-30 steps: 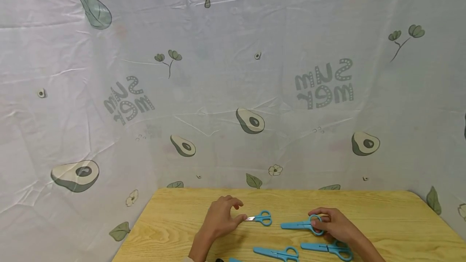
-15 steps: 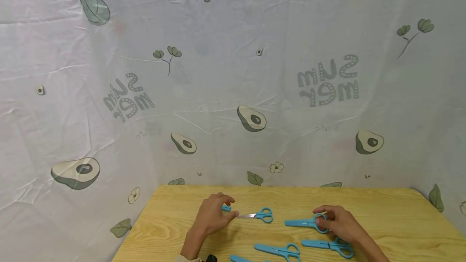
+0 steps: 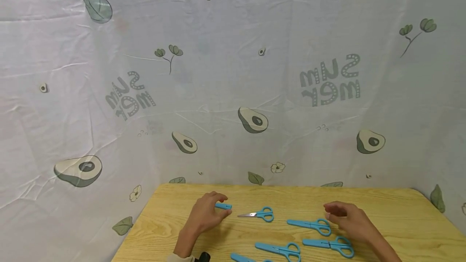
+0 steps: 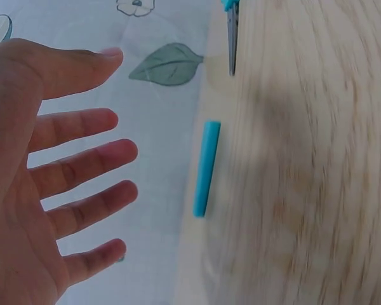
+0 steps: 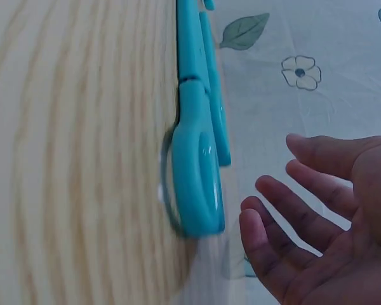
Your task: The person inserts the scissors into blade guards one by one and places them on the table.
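My left hand [image 3: 204,212] is spread above the table with nothing in it, and a loose blue scissor cover [image 4: 207,168] lies on the wood beyond its fingers. To the right of that cover rests a pair of small scissors [image 3: 265,214] with bare metal blades and blue handles. My right hand [image 3: 347,218] hovers with loosely bent fingers just right of the sheathed blue scissors [image 3: 309,225], holding nothing. Closer to me lies another sheathed pair [image 3: 329,245], which fills much of the right wrist view, its handle loops [image 5: 199,171] near my fingers.
Another sheathed pair of scissors [image 3: 278,250] lies at the front middle of the wooden table [image 3: 164,229]. Beside it, a further blue sheath [image 3: 242,258] is cut off by the frame's lower edge. A patterned plastic sheet [image 3: 218,84] hangs behind the table.
The left hand has moved left, away from the bare scissors, and the blue cover is now visible beside it. The right hand has let go of the sheathed scissors' handle and drawn back right.
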Available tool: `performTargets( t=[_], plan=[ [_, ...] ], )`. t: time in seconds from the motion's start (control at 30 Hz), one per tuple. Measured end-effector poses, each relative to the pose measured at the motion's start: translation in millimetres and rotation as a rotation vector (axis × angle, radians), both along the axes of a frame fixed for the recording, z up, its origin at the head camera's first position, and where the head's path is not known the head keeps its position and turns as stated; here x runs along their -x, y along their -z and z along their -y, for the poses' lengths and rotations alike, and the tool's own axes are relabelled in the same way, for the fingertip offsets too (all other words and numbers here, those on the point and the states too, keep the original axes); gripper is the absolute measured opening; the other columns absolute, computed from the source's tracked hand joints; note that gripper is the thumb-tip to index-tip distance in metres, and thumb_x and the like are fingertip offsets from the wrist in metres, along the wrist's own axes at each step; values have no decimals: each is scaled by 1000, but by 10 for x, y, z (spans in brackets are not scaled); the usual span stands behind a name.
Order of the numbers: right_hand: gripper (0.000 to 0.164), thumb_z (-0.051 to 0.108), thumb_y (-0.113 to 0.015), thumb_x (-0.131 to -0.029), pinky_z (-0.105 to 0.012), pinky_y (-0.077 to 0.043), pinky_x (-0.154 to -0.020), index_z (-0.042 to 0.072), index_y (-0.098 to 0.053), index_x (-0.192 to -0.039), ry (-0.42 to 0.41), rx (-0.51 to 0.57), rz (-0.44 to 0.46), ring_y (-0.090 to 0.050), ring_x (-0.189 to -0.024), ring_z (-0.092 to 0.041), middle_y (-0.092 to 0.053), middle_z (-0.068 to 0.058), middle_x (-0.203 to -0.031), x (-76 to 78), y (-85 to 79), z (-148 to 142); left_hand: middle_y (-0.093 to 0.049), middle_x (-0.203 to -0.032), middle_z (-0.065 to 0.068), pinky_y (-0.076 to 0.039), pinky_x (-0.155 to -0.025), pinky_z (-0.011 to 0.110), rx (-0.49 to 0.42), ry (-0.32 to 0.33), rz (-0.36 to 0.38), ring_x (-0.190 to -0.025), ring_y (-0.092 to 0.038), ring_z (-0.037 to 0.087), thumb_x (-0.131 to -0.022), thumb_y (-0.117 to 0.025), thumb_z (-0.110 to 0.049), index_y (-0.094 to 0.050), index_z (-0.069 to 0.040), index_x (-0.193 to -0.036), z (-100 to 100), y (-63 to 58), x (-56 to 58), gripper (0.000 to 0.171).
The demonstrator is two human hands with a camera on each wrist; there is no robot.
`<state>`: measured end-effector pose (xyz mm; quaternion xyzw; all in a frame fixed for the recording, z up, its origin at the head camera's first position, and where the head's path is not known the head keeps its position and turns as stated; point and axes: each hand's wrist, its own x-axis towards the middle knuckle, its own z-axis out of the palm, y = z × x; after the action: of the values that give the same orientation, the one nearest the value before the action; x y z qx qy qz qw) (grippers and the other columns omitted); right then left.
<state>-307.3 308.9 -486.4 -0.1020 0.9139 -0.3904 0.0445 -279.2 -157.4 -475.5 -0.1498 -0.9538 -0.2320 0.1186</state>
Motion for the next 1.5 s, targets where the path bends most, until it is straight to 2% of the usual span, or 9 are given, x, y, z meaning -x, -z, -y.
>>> performTargets(
  t=[0.17,0.37,0.5,0.7,0.8,0.9,1.17,1.33,1.5],
  plan=[
    [51,31,-73,-104,-47,-63,-92,-4,-65,-141,-12,8,-6,-71,-120,-39,-72,-23,-136,-17,19,-102,-72,-135,14,-58,-95,64,-24,-5,27,-124,-68,44,-97,-81,-37,-76,-10,-130,123,24,-38,43],
    [62,28,-76,-102,-51,-63,-92,-8,-56,-149,-68,21,-18,-63,-130,-53,-63,-32,-144,-37,38,-174,-70,-136,18,-54,-101,67,-6,-6,24,-127,-66,46,-96,-82,-33,-74,-6,-130,238,52,-75,44],
    [67,30,-75,-103,-54,-62,-93,-7,-52,-153,-101,8,-45,-58,-133,-57,-58,-35,-149,-58,28,-180,-69,-139,21,-51,-105,69,4,7,8,-130,-64,48,-97,-81,-35,-72,-5,-133,271,55,-48,48],
    [76,37,-77,-100,-68,-56,-96,-5,-49,-156,-164,-46,-92,-51,-136,-65,-50,-39,-155,-88,14,-96,-56,-154,29,-34,-115,80,-8,37,72,-146,-47,57,-96,-81,-38,-65,-1,-143,269,68,8,62],
    [78,38,-78,-99,-72,-54,-95,-3,-48,-158,-195,-47,-99,-50,-136,-66,-48,-39,-157,-94,7,-39,-50,-160,30,-27,-117,83,-13,34,92,-152,-39,59,-97,-80,-38,-63,-1,-146,262,72,20,65],
    [78,37,-78,-99,-72,-54,-93,-4,-47,-158,-226,-27,-106,-52,-135,-66,-47,-39,-157,-91,-12,31,-48,-162,30,-24,-119,83,-17,29,87,-153,-36,58,-97,-80,-38,-62,0,-147,257,69,26,66],
    [84,42,-82,-95,-71,-54,-96,-3,-48,-158,-239,-20,-128,-51,-138,-64,-49,-36,-157,-46,-71,254,-48,-162,29,-25,-118,83,-14,29,117,-150,-42,57,-96,-81,-39,-57,2,-151,250,81,33,73],
    [86,39,-84,-94,-68,-56,-95,-4,-47,-158,-272,7,-108,-52,-138,-63,-47,-37,-158,-21,-80,359,-49,-162,28,-26,-117,83,-2,33,140,-150,-42,57,-97,-80,-41,-55,1,-153,251,112,47,75],
    [86,39,-85,-93,-71,-53,-99,-4,-47,-157,-300,5,-92,-50,-140,-62,-47,-36,-159,11,-68,441,-50,-161,28,-25,-118,83,-9,34,150,-150,-42,57,-97,-80,-41,-55,1,-153,246,123,50,74]
  ],
)
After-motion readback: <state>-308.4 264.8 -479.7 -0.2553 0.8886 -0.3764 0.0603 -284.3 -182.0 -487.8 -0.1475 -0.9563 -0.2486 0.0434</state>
